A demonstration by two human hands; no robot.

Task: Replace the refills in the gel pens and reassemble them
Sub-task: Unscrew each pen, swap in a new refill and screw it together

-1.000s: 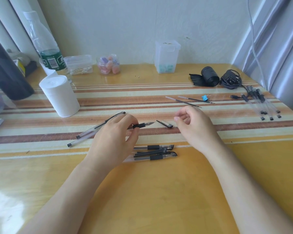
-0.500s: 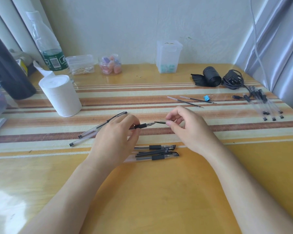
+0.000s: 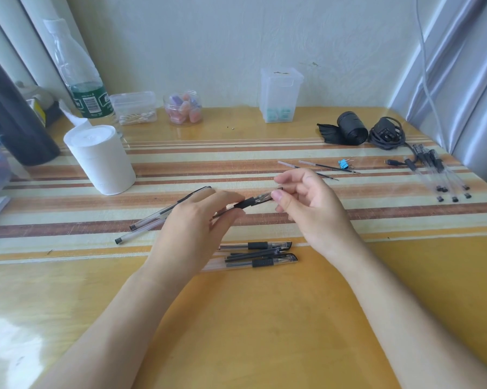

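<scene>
Fingers of your left hand point(image 3: 197, 228) are curled around a gel pen point(image 3: 246, 204) at its black grip and hold it over the striped part of the table point(image 3: 236, 318), with the tip pointing right. Your right hand point(image 3: 314, 211) pinches the tip end of the same pen between thumb and forefinger; whether a cap sits there I cannot tell. Just below your hands lie three pens point(image 3: 260, 253), close together and touching. Your left hand covers the near ends of two clear pens point(image 3: 152, 217) that stretch away to the left. Behind your right hand, two loose refills point(image 3: 321, 165) lie beside a blue binder clip point(image 3: 342, 163). At the far right, near the table edge, is a bunch of pens point(image 3: 439, 178), with a black cable point(image 3: 387, 134) and a black roll point(image 3: 350, 130) behind it. A tissue roll point(image 3: 102, 161) stands at the left, well apart from your hands.
</scene>
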